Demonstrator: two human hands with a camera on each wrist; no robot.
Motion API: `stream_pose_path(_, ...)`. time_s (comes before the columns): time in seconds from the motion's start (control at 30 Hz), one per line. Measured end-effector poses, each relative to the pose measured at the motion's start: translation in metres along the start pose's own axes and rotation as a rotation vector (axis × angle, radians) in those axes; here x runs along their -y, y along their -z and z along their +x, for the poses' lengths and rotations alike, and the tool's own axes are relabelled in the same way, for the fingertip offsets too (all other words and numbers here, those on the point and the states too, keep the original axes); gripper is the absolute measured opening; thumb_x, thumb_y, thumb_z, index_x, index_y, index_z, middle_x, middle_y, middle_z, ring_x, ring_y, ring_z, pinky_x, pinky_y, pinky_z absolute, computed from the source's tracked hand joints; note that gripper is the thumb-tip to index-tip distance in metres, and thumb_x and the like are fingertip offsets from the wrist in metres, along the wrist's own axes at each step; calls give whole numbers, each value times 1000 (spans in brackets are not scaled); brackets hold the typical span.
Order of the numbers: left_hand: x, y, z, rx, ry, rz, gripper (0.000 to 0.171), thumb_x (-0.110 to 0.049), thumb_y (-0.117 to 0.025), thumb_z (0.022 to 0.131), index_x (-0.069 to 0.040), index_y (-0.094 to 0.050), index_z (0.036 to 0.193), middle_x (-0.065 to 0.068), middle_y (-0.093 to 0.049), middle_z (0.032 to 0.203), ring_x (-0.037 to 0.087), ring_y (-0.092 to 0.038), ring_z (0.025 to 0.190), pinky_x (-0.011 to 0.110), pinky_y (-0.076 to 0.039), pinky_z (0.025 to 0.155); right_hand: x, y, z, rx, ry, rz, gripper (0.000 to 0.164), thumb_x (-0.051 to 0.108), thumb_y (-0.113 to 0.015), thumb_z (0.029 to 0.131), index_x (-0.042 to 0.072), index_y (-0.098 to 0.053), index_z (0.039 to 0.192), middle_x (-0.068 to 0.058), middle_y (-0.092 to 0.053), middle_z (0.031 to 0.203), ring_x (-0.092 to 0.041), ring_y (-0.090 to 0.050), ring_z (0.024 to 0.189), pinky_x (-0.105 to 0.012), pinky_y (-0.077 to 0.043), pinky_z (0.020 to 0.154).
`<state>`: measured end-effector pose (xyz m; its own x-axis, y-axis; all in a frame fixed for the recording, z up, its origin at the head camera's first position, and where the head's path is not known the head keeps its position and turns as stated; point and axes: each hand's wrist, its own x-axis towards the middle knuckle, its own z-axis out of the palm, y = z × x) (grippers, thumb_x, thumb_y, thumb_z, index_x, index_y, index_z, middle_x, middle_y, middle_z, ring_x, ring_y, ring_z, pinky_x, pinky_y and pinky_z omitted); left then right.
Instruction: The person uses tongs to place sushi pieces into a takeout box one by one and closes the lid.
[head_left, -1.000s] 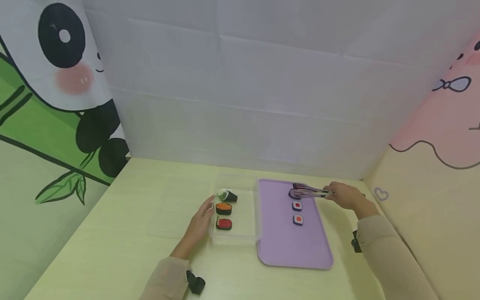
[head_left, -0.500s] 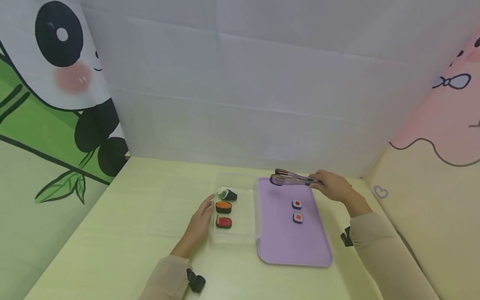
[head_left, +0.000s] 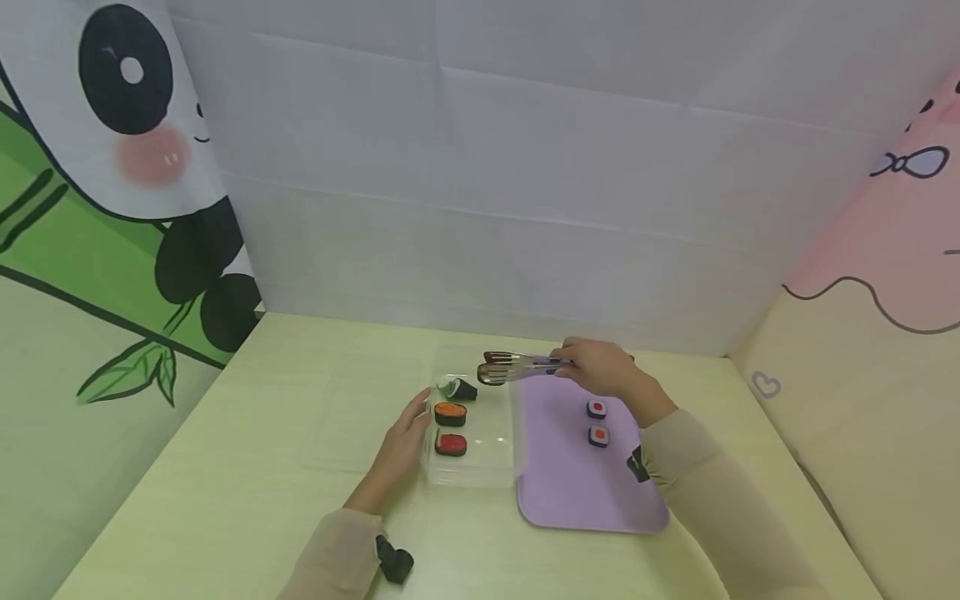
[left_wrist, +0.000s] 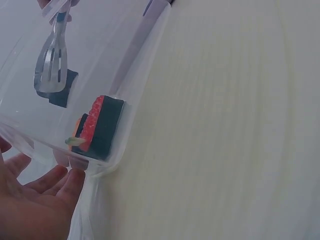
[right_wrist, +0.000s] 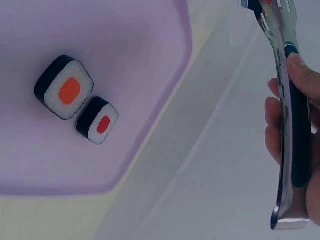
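My right hand [head_left: 600,367] grips metal tongs [head_left: 517,367] above the back of a clear plastic container [head_left: 491,458]. In the left wrist view a dark sushi piece [left_wrist: 65,92] shows at the tongs' slotted tips; the right wrist view shows a bit of red there. My left hand [head_left: 401,446] touches the container's left wall from outside, fingers extended along it. Inside, down the left side, sit a dark cone-shaped hand roll [head_left: 463,389], an orange-topped sushi [head_left: 450,414] and a red-topped sushi [head_left: 451,443].
Right beside the container lies a purple tray [head_left: 570,504] bearing a red-centred sushi roll [head_left: 597,408] and an orange-centred sushi roll [head_left: 598,436]. A clear lid [head_left: 360,417] lies left of the container. A white sheet [head_left: 480,208] rises behind the table.
The tongs, in my right hand, have lifted the rearmost sushi piece off the tray and carried it left over the container. My left hand stays at the container's wall.
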<state>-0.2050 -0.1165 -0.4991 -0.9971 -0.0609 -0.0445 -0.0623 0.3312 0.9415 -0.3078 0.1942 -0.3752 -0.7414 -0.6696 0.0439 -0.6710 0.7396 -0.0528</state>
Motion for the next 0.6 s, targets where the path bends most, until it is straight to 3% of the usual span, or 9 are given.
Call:
stream_pose_path(0.33, 1, 1, 2, -3, 11, -1, 50, -26, -37, 104, -19, -33, 153, 20, -41, 147, 41, -33, 136, 60, -24, 109, 16, 1, 20, 101, 1, -138, 25, 25, -69, 92, 13, -71, 113, 3, -58, 89, -13, -57, 73, -35, -52, 63)
stream_pose_path(0.6, 1, 0, 1, 1, 17, -1, 50, -26, -38, 104, -18, -34, 153, 20, -41, 147, 42, -34, 136, 60, -25, 108, 26, 5, 26, 178, -24, -162, 25, 26, -67, 93, 13, -71, 114, 3, -56, 88, -13, -56, 72, -37, -52, 63)
